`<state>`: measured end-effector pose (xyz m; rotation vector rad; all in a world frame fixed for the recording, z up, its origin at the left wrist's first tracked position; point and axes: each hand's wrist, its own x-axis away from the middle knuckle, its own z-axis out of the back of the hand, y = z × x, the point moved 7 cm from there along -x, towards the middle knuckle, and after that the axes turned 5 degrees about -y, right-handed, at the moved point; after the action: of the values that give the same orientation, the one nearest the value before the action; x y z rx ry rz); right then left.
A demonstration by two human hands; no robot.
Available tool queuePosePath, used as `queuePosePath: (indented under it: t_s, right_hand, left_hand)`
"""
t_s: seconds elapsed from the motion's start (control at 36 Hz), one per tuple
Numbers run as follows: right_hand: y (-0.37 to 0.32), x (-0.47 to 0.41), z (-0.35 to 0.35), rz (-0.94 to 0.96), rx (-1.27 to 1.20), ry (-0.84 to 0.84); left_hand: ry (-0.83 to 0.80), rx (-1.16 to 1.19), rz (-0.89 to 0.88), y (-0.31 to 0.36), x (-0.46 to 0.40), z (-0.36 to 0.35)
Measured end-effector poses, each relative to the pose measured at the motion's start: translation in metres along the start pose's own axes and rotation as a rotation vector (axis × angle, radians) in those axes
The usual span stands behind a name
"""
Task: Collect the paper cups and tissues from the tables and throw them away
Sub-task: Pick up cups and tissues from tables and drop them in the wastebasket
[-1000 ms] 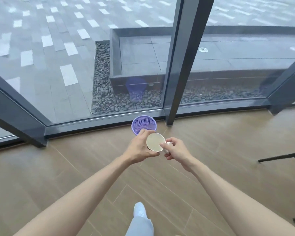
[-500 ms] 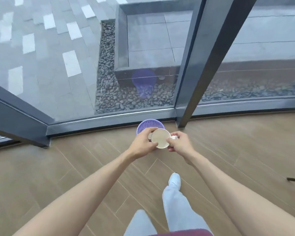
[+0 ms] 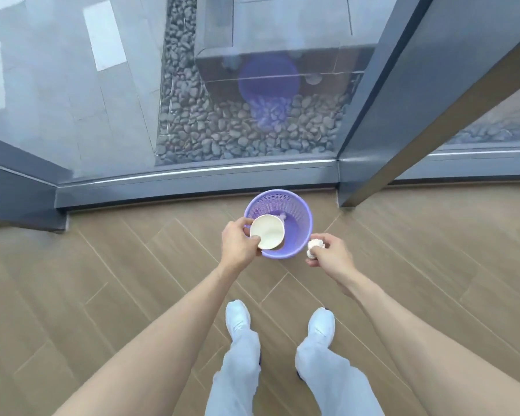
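Bin [image 3: 300, 205]: lilac, mesh-patterned wall. Paper cup [image 3: 267, 231]: cream-white inside. Crumpled tissue [image 3: 315, 245]: white. Floor [image 3: 132, 280]: tan wood-grain planks laid in herringbone. Shoes [image 3: 237, 318]: white; trousers [image 3: 237, 370]: pale blue. Window frame [image 3: 192, 183]: dark grey. Pebbles [image 3: 222, 130]: mottled grey-brown.

My left hand [image 3: 239, 246] hides the paper cup's [image 3: 267, 232] wall at 9 o'clock. The cup covers part of the purple basket's [image 3: 305, 211] floor. My fingers conceal part of the crumpled tissue [image 3: 315, 244]. Both forearms leave the frame at 6 o'clock.
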<state>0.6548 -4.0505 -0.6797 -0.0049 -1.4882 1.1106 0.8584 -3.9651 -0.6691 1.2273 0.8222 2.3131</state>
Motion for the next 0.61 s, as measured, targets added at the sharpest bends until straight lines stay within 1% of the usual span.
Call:
queuePosePath:
  t_s: [0.08,0.31,0.42,0.61]
  right_hand:
    - [0.029,-0.062,-0.021,0.01,0.027,-0.003]
    - [0.127,-0.254,-0.065,0.035,0.145,0.143]
    - [0.128,-0.295,-0.082,0.045,0.275,0.191]
    - [0.16,-0.355,-0.096,-0.051,0.407,0.209]
  left_hand:
    - [0.005,-0.021,-0.005,-0.029,-0.051,-0.024]
    - [0.062,-0.107,-0.059,-0.117,-0.196,-0.098]
    - [0.081,-0.182,-0.047,-0.156,-0.252,-0.129]
    - [0.08,-0.219,-0.042,-0.207,-0.31,-0.173]
